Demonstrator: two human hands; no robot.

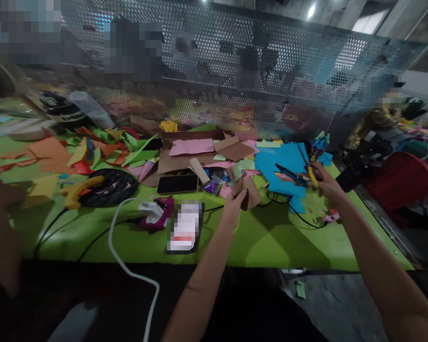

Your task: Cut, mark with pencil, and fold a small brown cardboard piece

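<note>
No txt, nos. or brands are showing legibly anywhere. The lit ph. scrn nr the table's front edge is coming up as pixel blocks, its wording unreadable. The purple pkt beside it is looking too small & blurry for reading any print, & the blk container at back L is showing just a blurred pale band.

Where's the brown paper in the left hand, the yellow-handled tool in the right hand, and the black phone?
Brown paper (253, 194): head view, on its flat face.
Yellow-handled tool (312, 176): head view, on its yellow handle.
Black phone (177, 184): head view, mid-screen.
</note>
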